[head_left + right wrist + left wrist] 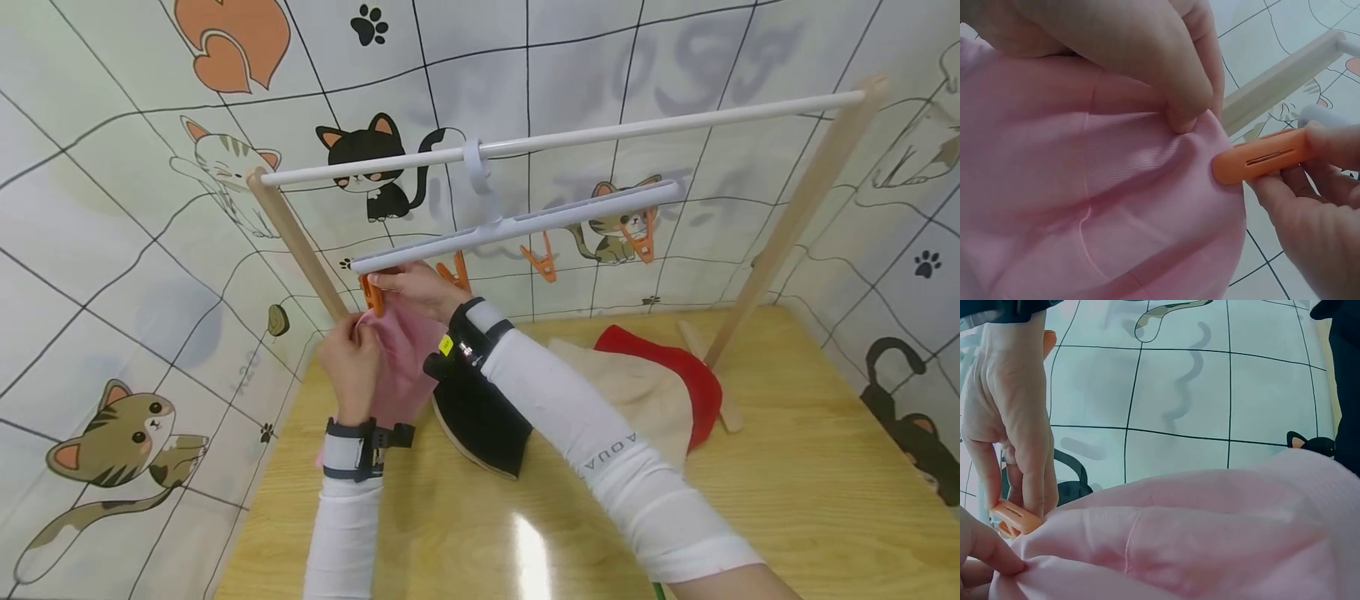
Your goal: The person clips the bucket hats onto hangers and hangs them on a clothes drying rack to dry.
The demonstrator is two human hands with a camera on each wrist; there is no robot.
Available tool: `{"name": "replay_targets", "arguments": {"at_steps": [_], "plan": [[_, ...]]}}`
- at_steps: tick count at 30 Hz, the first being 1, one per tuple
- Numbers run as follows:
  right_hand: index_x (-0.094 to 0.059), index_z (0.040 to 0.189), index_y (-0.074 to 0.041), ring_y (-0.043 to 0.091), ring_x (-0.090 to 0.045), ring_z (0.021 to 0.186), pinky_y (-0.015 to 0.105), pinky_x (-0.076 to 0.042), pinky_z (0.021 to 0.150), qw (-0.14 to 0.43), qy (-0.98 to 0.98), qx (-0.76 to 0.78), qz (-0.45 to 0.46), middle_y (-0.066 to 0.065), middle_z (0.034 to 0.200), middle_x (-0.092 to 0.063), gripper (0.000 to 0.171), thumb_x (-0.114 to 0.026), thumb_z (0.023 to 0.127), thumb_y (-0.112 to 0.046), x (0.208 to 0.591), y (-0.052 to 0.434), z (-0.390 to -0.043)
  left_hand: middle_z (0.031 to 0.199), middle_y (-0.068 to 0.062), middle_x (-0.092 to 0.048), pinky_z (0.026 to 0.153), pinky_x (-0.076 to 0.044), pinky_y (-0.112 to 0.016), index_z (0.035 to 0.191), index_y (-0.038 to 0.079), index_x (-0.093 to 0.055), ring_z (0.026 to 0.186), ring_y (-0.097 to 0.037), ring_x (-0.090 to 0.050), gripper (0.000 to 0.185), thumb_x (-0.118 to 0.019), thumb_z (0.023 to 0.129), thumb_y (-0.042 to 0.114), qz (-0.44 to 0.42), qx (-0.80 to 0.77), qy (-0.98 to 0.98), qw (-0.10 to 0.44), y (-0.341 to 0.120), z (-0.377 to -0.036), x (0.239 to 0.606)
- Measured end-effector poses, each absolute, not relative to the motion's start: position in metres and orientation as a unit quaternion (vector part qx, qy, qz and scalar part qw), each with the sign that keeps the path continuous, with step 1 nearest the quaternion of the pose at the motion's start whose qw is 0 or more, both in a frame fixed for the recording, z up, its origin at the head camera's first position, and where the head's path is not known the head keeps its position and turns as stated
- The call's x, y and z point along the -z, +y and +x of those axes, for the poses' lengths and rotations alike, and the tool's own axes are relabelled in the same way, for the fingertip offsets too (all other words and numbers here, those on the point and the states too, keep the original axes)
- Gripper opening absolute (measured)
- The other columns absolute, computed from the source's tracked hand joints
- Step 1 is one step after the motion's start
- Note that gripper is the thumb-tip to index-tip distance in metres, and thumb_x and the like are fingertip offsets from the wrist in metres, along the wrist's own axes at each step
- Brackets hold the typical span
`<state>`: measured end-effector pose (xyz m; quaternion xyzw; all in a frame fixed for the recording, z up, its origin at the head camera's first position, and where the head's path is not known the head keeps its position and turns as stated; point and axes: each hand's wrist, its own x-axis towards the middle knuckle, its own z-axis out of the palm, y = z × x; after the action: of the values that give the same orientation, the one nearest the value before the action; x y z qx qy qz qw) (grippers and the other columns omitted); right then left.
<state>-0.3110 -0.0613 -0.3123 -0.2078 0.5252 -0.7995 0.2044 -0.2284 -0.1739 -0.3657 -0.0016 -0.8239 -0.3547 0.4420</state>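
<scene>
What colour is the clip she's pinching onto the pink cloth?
Orange. The clip shows best in the right wrist view, against the pink cloth.

The orange plastic clothes peg [371,297] sits under the right hand [420,287], directly above the left hand [349,357] pinching the pink fabric garment [401,354].

The right hand [420,287] and pink cloth [401,350] hide the orange clip's [371,297] tip; the cloth's lower part is behind the forearm.

Pink ribbed cloth [1085,187] – matt, smooth orange plastic clip [1260,164], glossy wooden table [750,517], white plastic rail [517,225]
</scene>
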Motion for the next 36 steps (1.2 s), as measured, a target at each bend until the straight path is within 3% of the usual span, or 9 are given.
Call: {"name": "replay_targets", "arguments": {"at_steps": [5, 12, 19, 25, 36], "plan": [[-0.055, 0.126, 0.011, 0.016, -0.056, 0.098, 0.023, -0.043, 0.093, 0.196, 0.559, 0.775, -0.221, 0.012, 0.108, -0.061, 0.031, -0.052, 0.095, 0.007, 0.312, -0.060, -0.310, 0.066, -0.017, -0.062, 0.051, -0.031, -0.034, 0.088, -0.008, -0.071, 0.055, -0.030, -0.050, 0.014, -0.059, 0.086, -0.002, 0.014, 0.365, -0.812, 0.455, -0.174, -0.228, 0.361], [-0.054, 0.123, 0.013, 0.017, -0.055, 0.092, 0.024, -0.043, 0.090, 0.175, 0.555, 0.765, -0.276, 0.009, 0.098, -0.061, 0.029, -0.048, 0.096, 0.008, 0.315, -0.055, -0.310, 0.064, -0.016, -0.061, 0.052, -0.030, -0.036, 0.087, -0.008, -0.071, 0.054, -0.030, -0.049, 0.014, -0.058, 0.086, -0.002, 0.008, 0.372, -0.807, 0.459, -0.173, -0.229, 0.359], [-0.053, 0.128, 0.009, 0.017, -0.056, 0.104, 0.026, -0.042, 0.096, 0.153, 0.573, 0.752, -0.287, 0.020, 0.119, -0.060, 0.033, -0.048, 0.096, 0.007, 0.321, -0.046, -0.300, 0.067, -0.018, -0.064, 0.053, -0.034, -0.036, 0.086, -0.007, -0.071, 0.055, -0.030, -0.053, 0.014, -0.058, 0.085, -0.003, 0.005, 0.365, -0.808, 0.462, -0.175, -0.231, 0.368], [-0.055, 0.129, 0.003, 0.020, -0.054, 0.110, 0.026, -0.041, 0.095, 0.148, 0.615, 0.728, -0.265, 0.016, 0.123, -0.059, 0.034, -0.050, 0.095, 0.002, 0.329, -0.040, -0.293, 0.076, -0.019, -0.068, 0.057, -0.041, -0.041, 0.089, -0.007, -0.071, 0.063, -0.035, -0.061, 0.013, -0.060, 0.088, 0.001, 0.013, 0.375, -0.813, 0.445, -0.178, -0.227, 0.371], [-0.054, 0.132, 0.003, 0.024, -0.053, 0.120, 0.032, -0.042, 0.099, 0.153, 0.619, 0.720, -0.273, 0.015, 0.130, -0.058, 0.038, -0.050, 0.094, 0.000, 0.350, -0.028, -0.284, 0.070, -0.021, -0.065, 0.054, -0.036, -0.045, 0.089, -0.008, -0.069, 0.058, -0.038, -0.055, 0.011, -0.060, 0.086, -0.002, 0.006, 0.350, -0.824, 0.445, -0.179, -0.222, 0.386]]}}
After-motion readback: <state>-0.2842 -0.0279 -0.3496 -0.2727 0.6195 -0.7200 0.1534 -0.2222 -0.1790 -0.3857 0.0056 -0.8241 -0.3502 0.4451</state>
